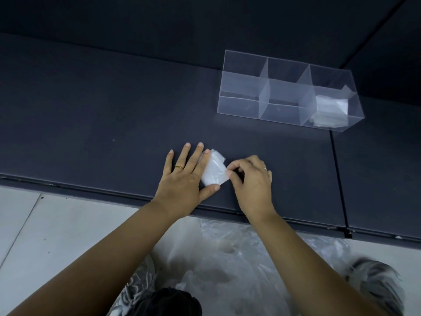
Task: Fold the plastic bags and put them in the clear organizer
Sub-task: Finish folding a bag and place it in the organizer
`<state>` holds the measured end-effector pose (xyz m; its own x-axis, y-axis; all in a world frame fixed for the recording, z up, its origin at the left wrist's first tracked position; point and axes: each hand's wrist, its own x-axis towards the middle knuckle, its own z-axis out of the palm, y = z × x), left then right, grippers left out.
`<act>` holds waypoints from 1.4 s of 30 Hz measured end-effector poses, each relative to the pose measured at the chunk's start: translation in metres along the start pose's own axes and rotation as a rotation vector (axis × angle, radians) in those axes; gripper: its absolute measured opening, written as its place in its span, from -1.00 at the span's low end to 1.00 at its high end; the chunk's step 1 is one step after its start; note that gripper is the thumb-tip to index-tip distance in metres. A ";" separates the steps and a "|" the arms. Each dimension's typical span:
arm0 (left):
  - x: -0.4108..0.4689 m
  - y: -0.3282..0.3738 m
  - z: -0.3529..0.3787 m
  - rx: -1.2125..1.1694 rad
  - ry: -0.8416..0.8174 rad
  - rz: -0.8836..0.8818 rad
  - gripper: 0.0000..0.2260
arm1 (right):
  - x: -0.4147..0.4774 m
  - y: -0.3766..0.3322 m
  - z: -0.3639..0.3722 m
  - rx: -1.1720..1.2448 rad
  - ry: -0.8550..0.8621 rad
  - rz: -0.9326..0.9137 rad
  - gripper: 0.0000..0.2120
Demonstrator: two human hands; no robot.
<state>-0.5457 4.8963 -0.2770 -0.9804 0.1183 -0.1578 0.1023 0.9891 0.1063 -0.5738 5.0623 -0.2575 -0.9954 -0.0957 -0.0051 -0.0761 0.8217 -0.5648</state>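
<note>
**Folded bag pinned near the front edge**

The small folded translucent white plastic bag [214,171] lies near the front edge of the dark blue padded surface [91,124], a compact, creased packet. The left hand [186,176] presses it with straight fingers. The right hand [252,181] pinches its right corner with curled fingers. Bare surface separates it from the clear acrylic organizer [241,106], whose right-end section holds more folded plastic bags [330,110].

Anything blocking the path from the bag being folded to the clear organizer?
Nothing visible. Only bare dark surface lies between the folded bag and the clear organizer. Its right compartment holds a stack of bags; the other two look empty.
</note>
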 end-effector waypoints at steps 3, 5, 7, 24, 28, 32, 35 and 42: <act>-0.001 0.003 -0.001 0.003 -0.006 -0.023 -0.21 | -0.001 0.000 0.001 -0.008 0.032 0.021 -0.91; -0.003 0.006 -0.002 -0.021 -0.002 -0.054 -0.19 | -0.001 -0.005 0.002 -0.009 0.006 0.057 -0.85; -0.007 0.011 -0.002 -0.043 -0.005 -0.086 -0.18 | -0.001 -0.014 0.003 0.008 -0.049 0.068 -0.85; 0.061 0.074 -0.087 -1.524 -0.043 -0.176 -0.90 | 0.039 0.041 -0.115 0.775 -0.373 0.259 -0.97; 0.097 0.085 -0.103 -1.318 0.190 -0.110 -0.90 | 0.089 0.088 -0.156 0.707 -0.044 0.358 -0.87; 0.111 0.075 -0.100 -0.663 0.290 0.112 -0.81 | 0.156 0.130 -0.191 0.464 0.079 0.366 -0.86; 0.118 0.071 -0.079 -0.258 0.178 0.161 -0.45 | 0.189 0.150 -0.189 0.172 0.037 0.359 -0.78; 0.109 0.066 -0.054 0.009 0.145 0.172 -0.33 | 0.195 0.151 -0.177 -0.222 0.076 0.269 -0.75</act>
<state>-0.6551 4.9698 -0.2347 -0.9624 0.2717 0.0043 0.2705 0.9564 0.1104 -0.7894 5.2667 -0.1976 -0.9824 0.1756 -0.0629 0.1865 0.9149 -0.3581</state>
